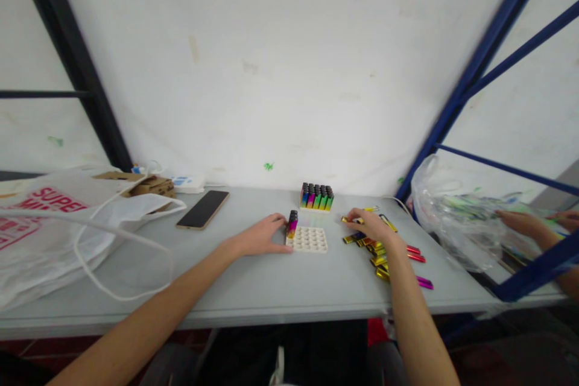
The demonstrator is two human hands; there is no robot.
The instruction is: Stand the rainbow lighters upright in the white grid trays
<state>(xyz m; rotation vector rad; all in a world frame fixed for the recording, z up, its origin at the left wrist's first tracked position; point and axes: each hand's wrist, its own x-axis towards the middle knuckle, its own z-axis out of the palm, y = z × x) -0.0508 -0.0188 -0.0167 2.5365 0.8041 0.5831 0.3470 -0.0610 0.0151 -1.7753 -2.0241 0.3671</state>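
Observation:
My left hand (266, 236) is at the left end of a white tray (312, 240) with rows of round-cornered holes. Its thumb lies along the front left corner and its fingers curve round towards the back, beside a few upright lighters (292, 226) in purple and gold with black tops. The other holes in view hold nothing. To the right, my right hand (371, 226) is pinched on a lighter (344, 219), whose gold end shows past the fingertips. Under and around that hand lies a loose pile of lighters (377, 247), gold, red and magenta.
A filled tray of rainbow lighters (317, 198) stands near the wall. A phone (203, 210), a white plastic bag (45, 223) and cardboard (154, 186) lie left. Beyond the blue frame (452, 102) at right are a clear bag (446, 211) and another person's hands (525, 224).

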